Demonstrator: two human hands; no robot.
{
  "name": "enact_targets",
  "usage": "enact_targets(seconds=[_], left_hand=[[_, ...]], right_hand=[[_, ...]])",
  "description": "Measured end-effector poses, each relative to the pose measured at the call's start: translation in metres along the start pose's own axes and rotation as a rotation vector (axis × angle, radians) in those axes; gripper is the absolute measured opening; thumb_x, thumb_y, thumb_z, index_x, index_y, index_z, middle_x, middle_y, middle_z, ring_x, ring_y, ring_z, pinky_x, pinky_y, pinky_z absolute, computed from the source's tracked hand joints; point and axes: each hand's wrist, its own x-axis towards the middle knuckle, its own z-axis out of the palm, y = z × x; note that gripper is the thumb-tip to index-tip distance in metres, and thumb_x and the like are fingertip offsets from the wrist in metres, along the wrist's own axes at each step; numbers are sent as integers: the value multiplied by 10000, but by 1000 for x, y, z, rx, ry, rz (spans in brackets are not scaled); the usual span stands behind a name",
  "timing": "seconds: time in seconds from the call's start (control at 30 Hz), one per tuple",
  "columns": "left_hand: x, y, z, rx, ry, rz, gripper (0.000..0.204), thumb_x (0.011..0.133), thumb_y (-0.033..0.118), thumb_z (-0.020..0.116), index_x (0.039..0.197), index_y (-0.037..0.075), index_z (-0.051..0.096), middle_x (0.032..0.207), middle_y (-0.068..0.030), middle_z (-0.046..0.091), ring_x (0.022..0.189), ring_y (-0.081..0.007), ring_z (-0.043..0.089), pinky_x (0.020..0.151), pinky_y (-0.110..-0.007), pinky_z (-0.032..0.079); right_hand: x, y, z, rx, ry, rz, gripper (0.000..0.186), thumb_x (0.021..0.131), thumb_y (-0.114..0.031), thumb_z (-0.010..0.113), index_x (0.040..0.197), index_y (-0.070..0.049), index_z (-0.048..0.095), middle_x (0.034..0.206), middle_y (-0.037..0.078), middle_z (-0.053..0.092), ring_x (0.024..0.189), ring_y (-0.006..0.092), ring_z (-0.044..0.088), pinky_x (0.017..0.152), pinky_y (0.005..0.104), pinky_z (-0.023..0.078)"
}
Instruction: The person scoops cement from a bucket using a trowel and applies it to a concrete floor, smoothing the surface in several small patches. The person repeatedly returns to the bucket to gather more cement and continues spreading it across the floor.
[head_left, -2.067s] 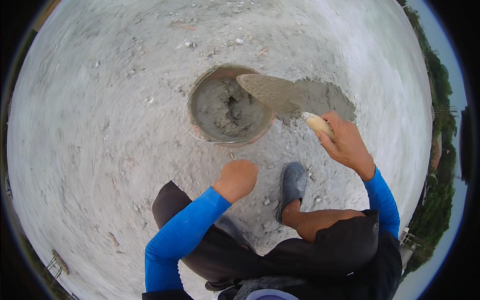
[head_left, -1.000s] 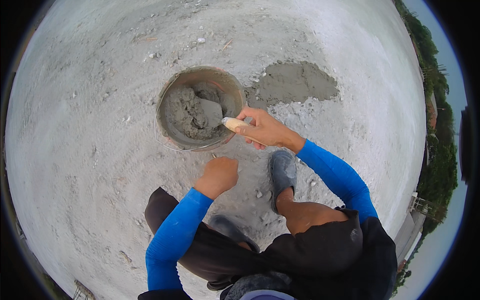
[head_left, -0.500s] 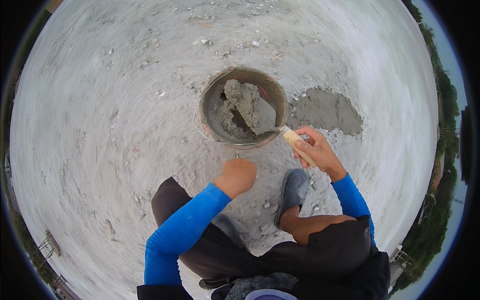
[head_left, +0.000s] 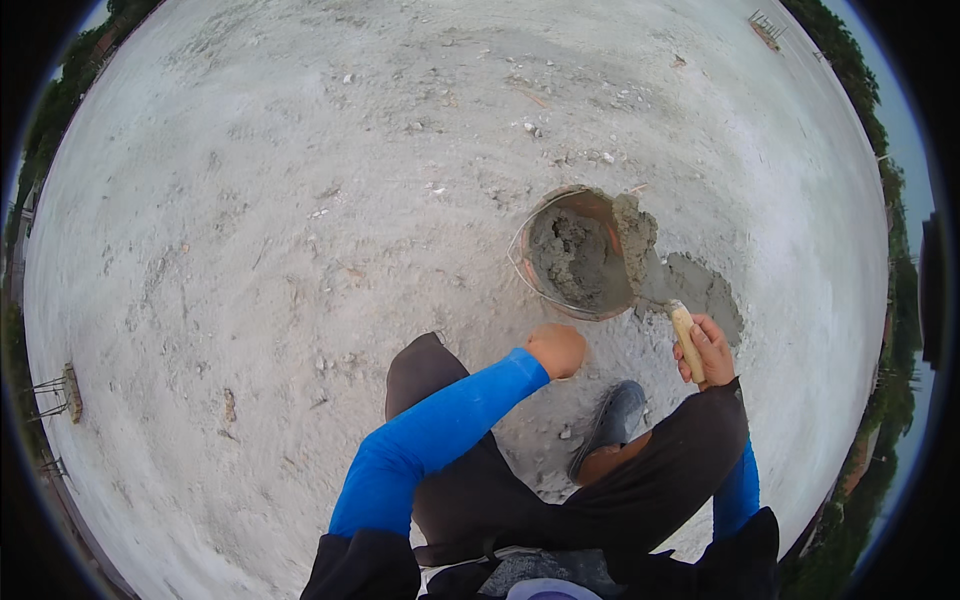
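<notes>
My right hand [head_left: 708,352] is closed around the pale wooden handle of a trowel [head_left: 686,340]. A lump of wet grey mortar [head_left: 635,237] rides on its blade, over the right rim of the bucket. The round bucket [head_left: 613,312] stands on the ground with more mortar [head_left: 568,250] inside, and its wire handle hangs to the left. Near the bucket's front side, my left hand [head_left: 557,350] is curled into a fist, apart from the bucket. Its fingers face away, so anything inside them is hidden.
A patch of wet mortar [head_left: 708,290] is spread on the ground right of the bucket. My shoe [head_left: 620,415] is planted just in front of it. Small stones [head_left: 533,129] dot the grey ground. Rebar stubs [head_left: 70,392] stick out at far left.
The trowel with its mortar has come up out of the bucket toward the right, over the rim. The whole view has shifted, so bucket and hands appear farther right.
</notes>
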Motion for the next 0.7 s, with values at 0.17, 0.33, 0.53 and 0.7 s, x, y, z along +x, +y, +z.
enact_targets(seconds=[0.17, 0.33, 0.53, 0.7], left_hand=[[-4, -15, -16, -37, -59, -19, 205, 806, 86, 660, 914, -22, 796, 976, -260, 775, 914, -449, 759, 788, -537, 605], [-17, -23, -28, -21, -2, -64, 207, 821, 73, 663, 939, -8, 812, 1005, -259, 783, 946, -422, 775, 808, -516, 622], [-40, -30, -29, -69, 18, -123, 196, 834, 106, 657, 925, -2, 793, 957, -255, 773, 904, -448, 763, 778, -532, 612], [-54, -46, -15, -39, -84, -216, 170, 843, 99, 660, 915, 13, 788, 953, -240, 773, 894, -433, 770, 766, -525, 620]], right_hand=[[21, -45, 3, -31, 57, -108, 314, 1127, -356, 581, 1267, -76, 603, 807, 77, 678, 517, 96, 576, 455, 233, 457], [86, -85, 2, -56, 111, -189, 318, 1109, -356, 624, 1255, -73, 608, 820, 64, 689, 516, 97, 593, 427, 244, 455], [192, -90, 1, -182, 101, -254, 350, 1077, -388, 662, 1244, -86, 604, 806, 73, 699, 545, 125, 630, 447, 258, 469], [302, -39, 9, -1210, 412, -771, 442, 979, -375, 756, 1266, -70, 614, 906, 224, 763, 707, 379, 742, 628, 476, 570]])
